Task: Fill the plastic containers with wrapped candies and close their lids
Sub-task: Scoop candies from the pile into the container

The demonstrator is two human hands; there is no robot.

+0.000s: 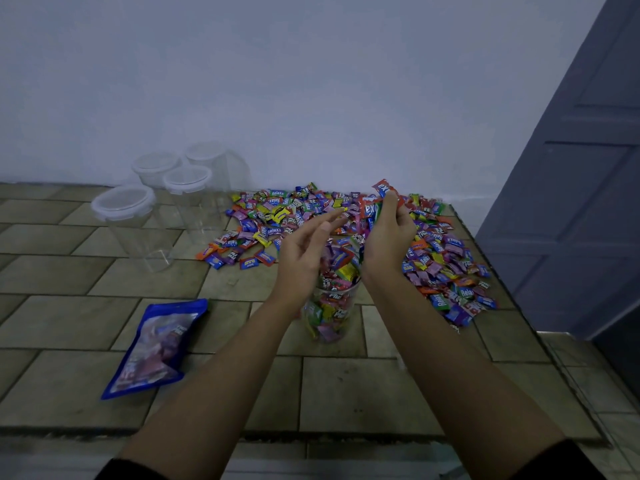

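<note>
A clear plastic container stands on the tiled surface in front of me, heaped with wrapped candies past its rim, with no lid on it. My right hand is raised just above and right of it and grips several wrapped candies, red and blue ones sticking out on top. My left hand hovers at the container's left with its fingers stretched out and holds nothing. A wide pile of loose wrapped candies covers the surface behind and to the right.
Several empty clear containers with lids on stand at the back left near the wall. A blue candy bag lies flat at the front left. A grey door is on the right. The tiled surface's front edge runs below my forearms.
</note>
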